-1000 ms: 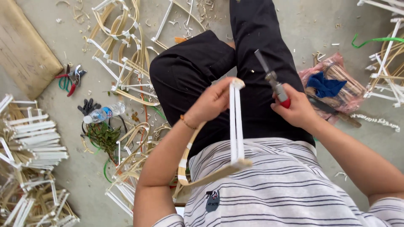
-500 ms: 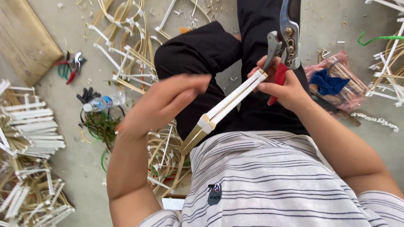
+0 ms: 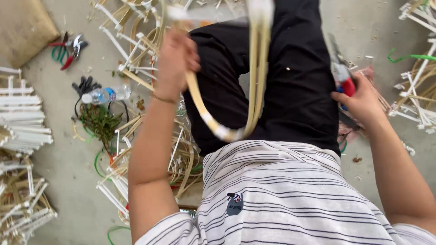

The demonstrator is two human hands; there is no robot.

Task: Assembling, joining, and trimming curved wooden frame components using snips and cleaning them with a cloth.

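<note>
Your left hand [image 3: 175, 61] was closed around one end of a bent cane strip [image 3: 254, 90], a pale loop that curved down from your grip, bottomed out over your lap, and rose again to the right of it. Your right hand [image 3: 361, 102] was wrapped tight around red-handled pliers [image 3: 339, 68], well apart from the strip. Left of your left grip, a water bottle [image 3: 102, 95] lay on the floor [image 3: 68, 181] among loose cane frames [image 3: 22, 118].
</note>
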